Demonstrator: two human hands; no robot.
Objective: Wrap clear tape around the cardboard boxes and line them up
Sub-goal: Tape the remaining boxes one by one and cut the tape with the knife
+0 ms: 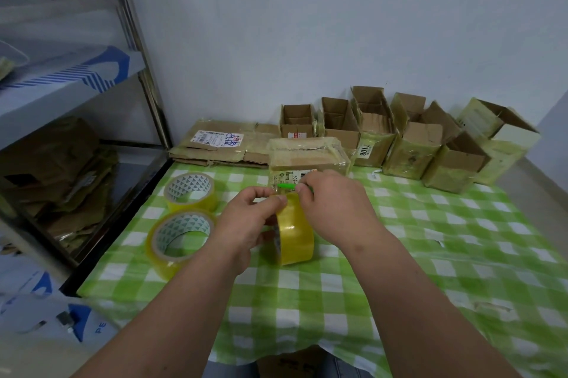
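Note:
My left hand (250, 217) grips an upright roll of yellowish clear tape (295, 233) above the green checked tablecloth (430, 239), thumb and fingers on its top edge. My right hand (335, 208) holds a small green tool (287, 186) at the top of that roll. Just behind my hands lies a closed cardboard box (307, 156) covered in clear tape. A row of several open cardboard boxes (405, 137) stands along the wall at the back.
Two more tape rolls (189, 190) (179, 239) lie flat on the cloth to the left. Flattened cardboard (221, 144) lies at the back left. A metal shelf rack (76, 131) with cardboard scraps stands on the left.

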